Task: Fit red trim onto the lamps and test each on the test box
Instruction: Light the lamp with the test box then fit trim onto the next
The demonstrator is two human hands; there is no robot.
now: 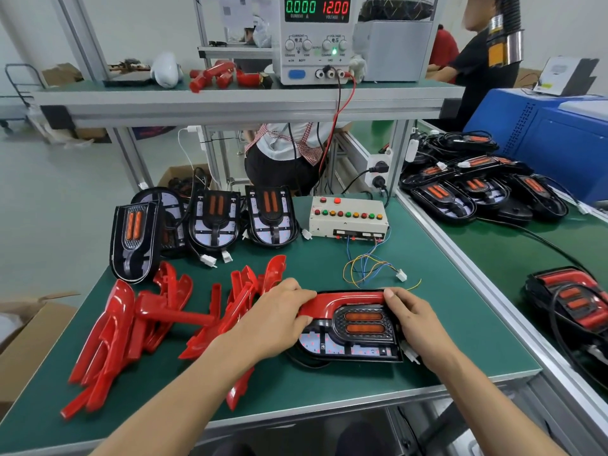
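Lamp (357, 327) flat, long axis left-right, rounded end left, both hands gripping.

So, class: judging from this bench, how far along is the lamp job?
Done: one trimmed lamp lies on the side bench. In hand: the left hand and right hand press a red trim onto a lamp. Left: four bare lamps, a pile of loose trims, and plugging into the test box.

Both hands (345, 319) on red trim (342, 302) atop lamp (355, 343)
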